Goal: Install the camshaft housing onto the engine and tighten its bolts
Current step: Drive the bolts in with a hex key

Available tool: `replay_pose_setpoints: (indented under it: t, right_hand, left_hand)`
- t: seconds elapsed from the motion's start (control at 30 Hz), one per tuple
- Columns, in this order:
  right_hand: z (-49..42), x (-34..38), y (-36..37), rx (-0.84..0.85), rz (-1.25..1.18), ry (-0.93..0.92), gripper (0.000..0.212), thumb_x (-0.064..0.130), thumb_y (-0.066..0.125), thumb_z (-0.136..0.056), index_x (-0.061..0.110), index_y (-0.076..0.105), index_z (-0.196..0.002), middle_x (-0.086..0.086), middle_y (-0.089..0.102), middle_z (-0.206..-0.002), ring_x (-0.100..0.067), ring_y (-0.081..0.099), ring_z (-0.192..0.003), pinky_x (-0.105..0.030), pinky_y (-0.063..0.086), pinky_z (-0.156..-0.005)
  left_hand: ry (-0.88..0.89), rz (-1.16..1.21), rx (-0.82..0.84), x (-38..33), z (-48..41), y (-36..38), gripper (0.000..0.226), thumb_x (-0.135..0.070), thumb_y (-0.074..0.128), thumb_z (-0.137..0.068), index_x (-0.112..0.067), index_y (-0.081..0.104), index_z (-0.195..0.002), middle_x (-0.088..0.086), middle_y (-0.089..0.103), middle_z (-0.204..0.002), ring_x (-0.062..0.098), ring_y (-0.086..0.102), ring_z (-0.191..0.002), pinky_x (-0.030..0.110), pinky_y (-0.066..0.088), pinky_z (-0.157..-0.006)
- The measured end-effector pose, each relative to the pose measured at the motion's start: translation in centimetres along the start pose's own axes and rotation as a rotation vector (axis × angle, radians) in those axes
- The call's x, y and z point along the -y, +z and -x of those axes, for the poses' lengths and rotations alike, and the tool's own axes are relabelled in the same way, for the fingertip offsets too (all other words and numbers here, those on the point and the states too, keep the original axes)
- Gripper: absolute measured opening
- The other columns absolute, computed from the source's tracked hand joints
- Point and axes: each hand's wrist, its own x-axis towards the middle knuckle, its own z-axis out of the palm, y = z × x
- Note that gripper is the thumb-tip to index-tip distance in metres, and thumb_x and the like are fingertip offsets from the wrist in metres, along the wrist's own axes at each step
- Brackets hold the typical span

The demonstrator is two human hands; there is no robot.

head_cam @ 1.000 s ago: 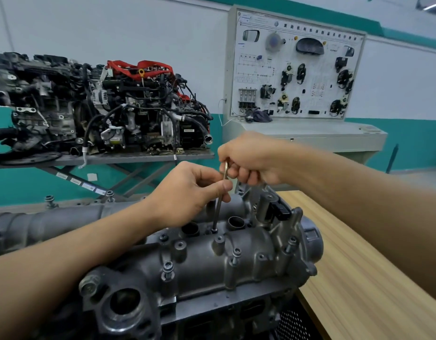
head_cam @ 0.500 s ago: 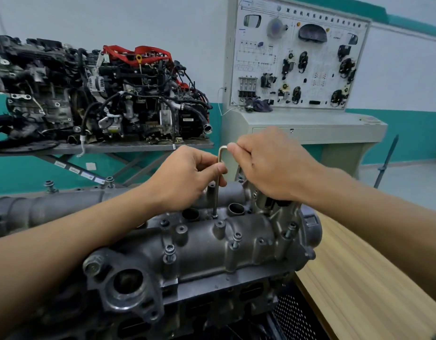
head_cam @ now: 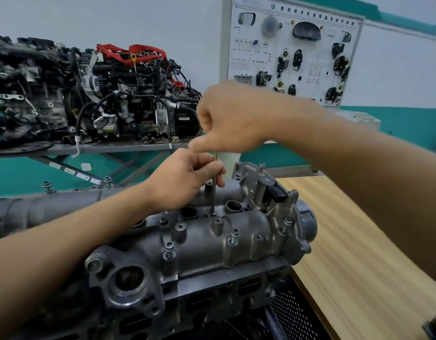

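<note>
Tightening one bolt looked like the step in hand. The camshaft housing (head_cam: 246, 231) sat on top of the engine in the lower middle of the frame, just beside the wooden desk (head_cam: 359, 241) on the right. A thin Allen key (head_cam: 214, 190) stood straight up. Its tip was in a middle bolt (head_cam: 212, 213) between two round holes on the top of the housing.

The left hand (head_cam: 185, 177) came in from the left and pinched the key partway up between its thumb and fingers. The right hand (head_cam: 231, 119) was above it. Its fingers were curled into a fist over the top of the key, and its thumb stuck out to the left. The top end of the key was hidden in that fist, so I think it was held there, but I could not see it.

Along the near side of the housing, a front bolt (head_cam: 169, 247), a second bolt (head_cam: 234, 234) and a far bolt (head_cam: 287, 222) stood up a little from their holes. They looked not yet screwed down, so the job seemed far from done.

The next move would call for the right hand to turn the top of the key while the left hand held it straight. If the key leaned, its tip could slip out of the bolt head. After that, the key would need to go to another bolt.

Behind, another engine (head_cam: 101, 94) sat on a stand at the upper left, and a white training board (head_cam: 293, 57) stood at the upper right.
</note>
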Motion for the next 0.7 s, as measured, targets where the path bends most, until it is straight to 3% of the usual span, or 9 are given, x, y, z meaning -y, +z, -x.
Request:
replay_pose_setpoints:
  t: [0.07,0.13,0.2,0.3,0.4,0.47,0.6,0.7]
  right_hand:
    - [0.7,-1.9,-0.5,0.231,-0.169,-0.038,0.03,0.05,0.07,-0.086,0.022,0.075,-0.093,0.006,0.073,-0.082,-0.011,0.066,-0.075,-0.031,0.053,-0.07]
    - [1.3,-3.1,0.3,0.289,-0.283,-0.073,0.022,0.04,0.069,-0.091,0.022,0.077,-0.099,0.006,0.076,-0.087,-0.01,0.069,-0.08,-0.025,0.054,-0.074]
    - [1.4,-3.8,1.2,0.218,-0.38,-0.084,0.019,0.033,0.067,-0.094,0.018,0.078,-0.092,0.003,0.076,-0.079,-0.008,0.069,-0.072,-0.021,0.054,-0.066]
    - [0.8,-3.7,2.4,0.146,-0.409,-0.047,0.03,0.037,0.065,-0.095,0.014,0.074,-0.077,0.002,0.072,-0.065,0.002,0.058,-0.051,-0.009,0.04,-0.05]
    - [-0.2,-2.8,3.6,0.121,-0.307,0.021,0.049,0.034,0.055,-0.099,0.004,0.065,-0.061,-0.003,0.065,-0.05,-0.004,0.051,-0.041,-0.014,0.039,-0.046]
    - [-0.4,-2.2,5.0,0.125,-0.363,0.164,0.047,0.024,0.048,-0.097,0.004,0.058,-0.056,-0.005,0.06,-0.045,-0.007,0.046,-0.034,-0.016,0.036,-0.039]
    - [0.3,-2.1,6.3,0.12,-1.001,0.597,0.026,0.019,0.048,-0.092,0.012,0.052,-0.067,-0.002,0.047,-0.046,-0.012,0.039,-0.035,-0.016,0.022,-0.037]
    - [0.9,-2.8,5.9,0.212,-1.424,0.733,0.025,0.012,0.046,-0.093,0.016,0.047,-0.069,0.005,0.038,-0.044,-0.005,0.039,-0.034,-0.014,0.025,-0.033]
  left_hand:
    - [0.005,0.016,0.004,0.0,-0.1,-0.1,0.029,-0.029,0.056,-0.102,-0.016,0.076,-0.085,0.028,0.07,-0.087,0.041,0.051,-0.067,0.049,0.048,-0.072]
    - [0.0,0.019,0.012,-0.2,-0.1,-0.1,0.029,-0.029,0.057,-0.102,-0.016,0.076,-0.083,0.031,0.067,-0.087,0.036,0.045,-0.062,0.045,0.042,-0.063]
    - [-0.002,0.021,0.03,-0.7,0.2,-0.1,0.03,-0.029,0.056,-0.102,-0.015,0.076,-0.084,0.034,0.065,-0.088,0.04,0.055,-0.067,0.054,0.047,-0.07]
    - [-0.013,0.025,0.036,-0.9,0.3,0.0,0.031,-0.027,0.054,-0.103,-0.012,0.076,-0.086,0.034,0.067,-0.089,0.046,0.06,-0.077,0.058,0.048,-0.08]
    - [-0.01,-0.002,0.049,-0.9,0.4,0.1,0.032,-0.024,0.052,-0.103,-0.012,0.075,-0.085,0.034,0.067,-0.089,0.046,0.057,-0.075,0.056,0.047,-0.077]
    - [-0.005,0.001,0.06,-1.0,0.4,0.1,0.032,-0.024,0.052,-0.103,-0.011,0.075,-0.084,0.035,0.067,-0.089,0.046,0.056,-0.075,0.057,0.047,-0.078]
    - [0.0,-0.028,0.081,-1.0,0.2,0.1,0.035,-0.029,0.053,-0.103,-0.015,0.075,-0.081,0.035,0.065,-0.087,0.045,0.055,-0.073,0.055,0.047,-0.076]
    - [0.017,-0.052,0.097,-1.1,0.2,0.2,0.035,-0.03,0.052,-0.103,-0.017,0.074,-0.079,0.033,0.065,-0.085,0.045,0.056,-0.074,0.054,0.048,-0.076]
